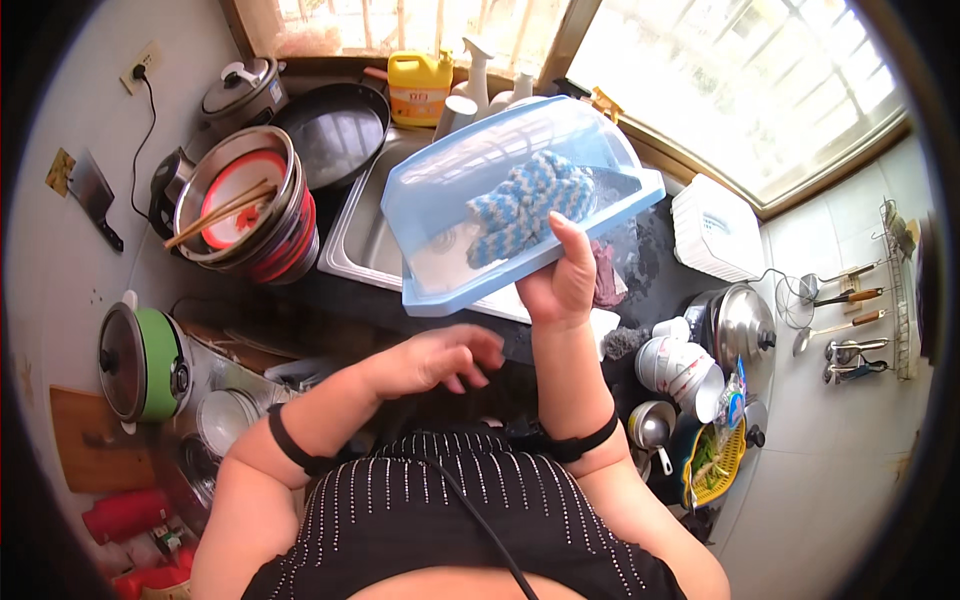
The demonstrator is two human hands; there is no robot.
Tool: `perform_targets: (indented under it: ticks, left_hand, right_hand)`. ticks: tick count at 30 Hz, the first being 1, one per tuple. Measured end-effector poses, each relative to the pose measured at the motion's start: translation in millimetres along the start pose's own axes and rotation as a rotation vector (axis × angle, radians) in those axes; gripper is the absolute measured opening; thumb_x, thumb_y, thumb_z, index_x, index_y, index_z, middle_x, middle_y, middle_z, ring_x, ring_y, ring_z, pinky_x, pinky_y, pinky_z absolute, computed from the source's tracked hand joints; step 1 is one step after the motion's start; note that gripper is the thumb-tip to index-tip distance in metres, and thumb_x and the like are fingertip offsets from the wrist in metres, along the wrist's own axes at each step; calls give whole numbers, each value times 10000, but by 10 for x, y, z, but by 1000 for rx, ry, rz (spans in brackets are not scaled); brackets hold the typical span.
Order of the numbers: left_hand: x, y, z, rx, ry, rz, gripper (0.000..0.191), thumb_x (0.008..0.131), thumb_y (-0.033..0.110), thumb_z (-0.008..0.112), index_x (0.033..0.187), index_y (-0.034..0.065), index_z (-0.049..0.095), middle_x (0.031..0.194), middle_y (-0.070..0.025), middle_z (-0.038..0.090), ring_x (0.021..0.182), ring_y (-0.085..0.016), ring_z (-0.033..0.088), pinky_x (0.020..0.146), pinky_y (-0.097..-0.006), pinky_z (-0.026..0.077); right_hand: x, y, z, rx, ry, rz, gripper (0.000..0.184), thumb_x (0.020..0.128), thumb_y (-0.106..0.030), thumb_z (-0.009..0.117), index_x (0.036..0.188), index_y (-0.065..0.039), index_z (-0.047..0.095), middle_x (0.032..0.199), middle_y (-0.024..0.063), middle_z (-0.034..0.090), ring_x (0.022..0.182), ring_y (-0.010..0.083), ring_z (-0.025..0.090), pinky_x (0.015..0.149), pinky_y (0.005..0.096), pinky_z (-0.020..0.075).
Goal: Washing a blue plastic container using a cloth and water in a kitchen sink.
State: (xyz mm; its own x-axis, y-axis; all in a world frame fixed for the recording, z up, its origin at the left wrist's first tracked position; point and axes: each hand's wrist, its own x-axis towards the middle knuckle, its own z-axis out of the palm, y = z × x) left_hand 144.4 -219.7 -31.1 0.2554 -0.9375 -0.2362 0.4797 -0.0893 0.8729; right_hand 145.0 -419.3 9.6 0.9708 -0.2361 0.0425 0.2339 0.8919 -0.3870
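Note:
My right hand [561,291] grips the near rim of a translucent blue plastic cover [442,180], its thumb over the edge. The cover is tilted above the stainless steel sink [360,232]. A blue and white striped knitted cloth [529,206] shows within the cover's outline; I cannot tell whether it lies inside or behind the plastic. Just below the cover, my left hand [442,358] is empty, its fingers apart and blurred. A mauve rag [607,274] lies on the dark counter beyond my right wrist.
Left of the sink stand stacked basins [277,240] with chopsticks [221,212] on top, and a black frying pan [334,127]. A yellow detergent jug [420,88] stands behind. To the right are a white plastic basket [716,229], stacked bowls [679,375] and a lidded pot [739,322].

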Motion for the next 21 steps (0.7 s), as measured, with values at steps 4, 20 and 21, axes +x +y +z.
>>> perform_targets:
  ticks: [4, 20, 21]
  left_hand:
    - [236, 93, 157, -493, 150, 447, 955, 740, 665, 655, 1450, 139, 292, 1379, -53, 435, 1209, -238, 486, 919, -398, 474]
    - [183, 523, 89, -833, 159, 632, 264, 886, 277, 543, 1092, 167, 665, 1259, -20, 616, 1245, -211, 502, 1060, -483, 341]
    - [197, 532, 99, -831, 182, 599, 242, 895, 294, 533, 1053, 183, 680, 1242, 6, 630, 1221, -177, 531, 1050, -487, 352]
  right_hand:
    - [-41, 4, 58, -10, -37, 46, 519, 804, -51, 585, 1305, -5, 456, 1240, 147, 574, 1160, 307, 542, 1039, 460, 391]
    - [-363, -302, -110, -235, -264, -185, 934, 757, -567, 696, 1420, -34, 310, 1337, 123, 474, 1221, 284, 476, 1043, 457, 382]
    - [-360, -337, -97, -200, -291, -227, 980, 747, -602, 690, 1436, -32, 288, 1351, 125, 461, 1233, 285, 463, 1047, 456, 378]
